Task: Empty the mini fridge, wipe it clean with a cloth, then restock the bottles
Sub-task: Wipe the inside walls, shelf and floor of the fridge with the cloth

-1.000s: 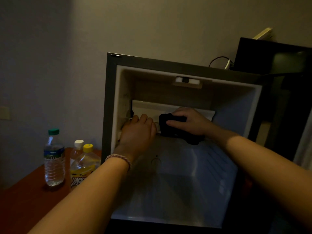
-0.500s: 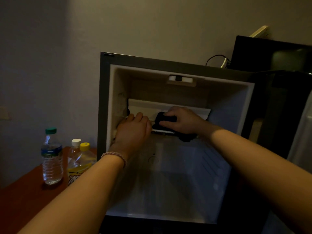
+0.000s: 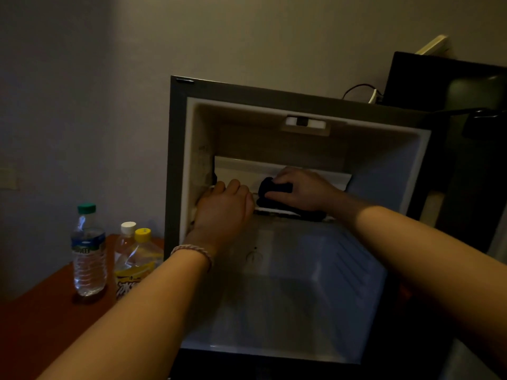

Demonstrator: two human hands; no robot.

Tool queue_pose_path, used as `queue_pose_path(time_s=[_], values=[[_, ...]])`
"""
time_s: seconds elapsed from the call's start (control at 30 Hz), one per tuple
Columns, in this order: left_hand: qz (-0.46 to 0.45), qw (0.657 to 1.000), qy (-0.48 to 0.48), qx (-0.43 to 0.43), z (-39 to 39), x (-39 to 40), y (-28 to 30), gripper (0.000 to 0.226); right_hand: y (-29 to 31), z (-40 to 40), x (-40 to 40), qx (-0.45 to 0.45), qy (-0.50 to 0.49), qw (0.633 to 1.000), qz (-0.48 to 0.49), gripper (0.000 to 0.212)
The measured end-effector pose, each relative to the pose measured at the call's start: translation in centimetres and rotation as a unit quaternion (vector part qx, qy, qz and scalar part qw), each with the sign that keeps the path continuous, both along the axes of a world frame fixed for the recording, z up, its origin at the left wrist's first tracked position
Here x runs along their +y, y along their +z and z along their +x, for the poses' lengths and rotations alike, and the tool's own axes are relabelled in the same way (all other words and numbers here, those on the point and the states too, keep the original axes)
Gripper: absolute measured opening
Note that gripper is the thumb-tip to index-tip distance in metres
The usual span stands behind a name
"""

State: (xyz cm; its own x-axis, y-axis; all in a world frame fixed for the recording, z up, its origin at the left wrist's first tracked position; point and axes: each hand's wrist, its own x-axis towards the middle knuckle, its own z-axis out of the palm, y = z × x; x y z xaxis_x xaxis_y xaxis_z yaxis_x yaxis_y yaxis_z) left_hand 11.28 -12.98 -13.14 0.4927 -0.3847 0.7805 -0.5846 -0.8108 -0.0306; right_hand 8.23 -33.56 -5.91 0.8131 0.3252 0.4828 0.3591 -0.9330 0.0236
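Head view: the dark cloth [image 3: 277, 189] lies bunched on the white shelf [image 3: 323, 175] at the back of the mini fridge [image 3: 307, 105], and the right hand [image 3: 303, 189] grips it from the right, fingers curled over it. The shelf's long axis runs left to right, so the wipe most likely travels along it; bare shelf stretches to the right of the cloth, while to the left the way is short. There the left hand [image 3: 223, 208] rests just beside the cloth, fingers bent over the shelf's front edge as if steadying it. Outside, left of the fridge, three bottles stand on the reddish bench [image 3: 35, 319]: a green-capped water bottle [image 3: 88, 250], a white-capped bottle [image 3: 126, 238] and a yellow-capped bottle [image 3: 137, 261], awaiting restocking.
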Motion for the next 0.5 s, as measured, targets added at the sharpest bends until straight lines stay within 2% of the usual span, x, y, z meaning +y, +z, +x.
queue_pose_path(time_s=[0.2, 0.37, 0.5], values=[[0.033, 0.999, 0.019, -0.012, -0.1, 0.0, -0.1, 0.027, 0.1, -0.4, 0.1, 0.018, -0.025, 1.0, 0.0, 0.034], [0.046, 0.998, 0.028, -0.017, -0.3, 0.1, 0.0, 0.024, 1.3, -3.5, 0.8, 0.076, -0.017, 0.996, 0.032, 0.03], [0.025, 1.0, 0.002, -0.017, -0.3, 0.2, -0.1, 0.024, 2.0, -6.1, -0.2, 0.062, -0.066, 0.995, -0.045, 0.033]])
